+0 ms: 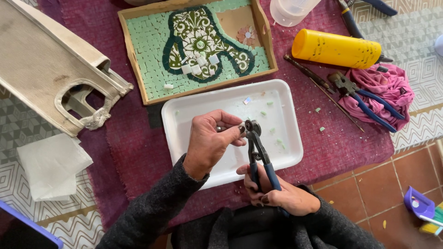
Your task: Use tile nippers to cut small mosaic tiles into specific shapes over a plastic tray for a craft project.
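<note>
Hands low in view, both in dark sleeves: the right hand (272, 193) is clenched around the blue handles of the wheeled nippers (257, 150), jaws pointing up. Just above, the left hand (212, 138) pinches a small tile piece (241, 125) at the nipper wheels, fingertips closed on it. Under them sits a white tray (286, 152) with pale green chips scattered on it, resting on a maroon cloth over the tabletop (415, 41). Further off, a wooden tray (152, 87) carries the green mosaic (198, 41). Off to the right lie blue pliers (364, 99) on a pink rag (392, 83), with a yellow bottle (337, 48) behind.
</note>
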